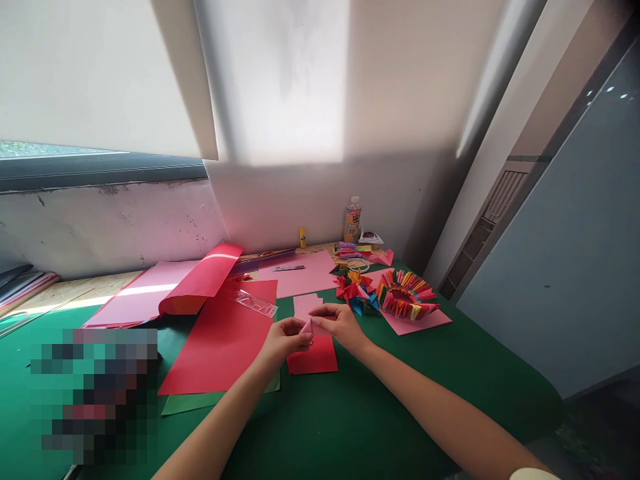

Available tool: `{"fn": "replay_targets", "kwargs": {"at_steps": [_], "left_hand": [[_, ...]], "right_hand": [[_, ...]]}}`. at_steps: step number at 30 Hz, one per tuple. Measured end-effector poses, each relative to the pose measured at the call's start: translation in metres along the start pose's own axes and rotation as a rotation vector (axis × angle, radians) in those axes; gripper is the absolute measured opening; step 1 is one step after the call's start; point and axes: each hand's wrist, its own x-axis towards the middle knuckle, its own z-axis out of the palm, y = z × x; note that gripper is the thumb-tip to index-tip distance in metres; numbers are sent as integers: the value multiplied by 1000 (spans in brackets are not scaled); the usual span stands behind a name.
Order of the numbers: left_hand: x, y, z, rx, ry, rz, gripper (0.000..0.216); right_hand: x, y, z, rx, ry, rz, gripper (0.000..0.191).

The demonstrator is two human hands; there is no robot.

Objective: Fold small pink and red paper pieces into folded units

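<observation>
Between my two hands is a small folded piece of pink paper [307,328], held above the table. My left hand [286,340] pinches its left side, and my right hand [340,325] grips its upper right edge with the fingertips. Part of the folded paper is hidden by my fingers. Directly below lies a red paper rectangle [314,360], and a pale pink paper strip [306,305] sits just beyond it. To the left, a large red sheet [225,353] carries a clear plastic ruler [255,303].
A ring of folded colourful paper [407,295] and paper stars [354,288] stand at the right on the green tabletop [380,413]. Against the wall are a bottle [353,219] and a yellow glue stick [303,238]. A curled red sheet [205,280] rises at the left, near a pixelated area.
</observation>
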Motion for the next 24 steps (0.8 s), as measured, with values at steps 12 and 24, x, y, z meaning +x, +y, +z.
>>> {"fn": "replay_targets", "kwargs": {"at_steps": [12, 24], "left_hand": [[1, -3, -2, 43, 41, 17, 45], [2, -4, -2, 60, 19, 38, 44]], "right_hand": [[4, 2, -1, 17, -31, 3, 17], [4, 3, -1, 11, -46, -2, 20]]}}
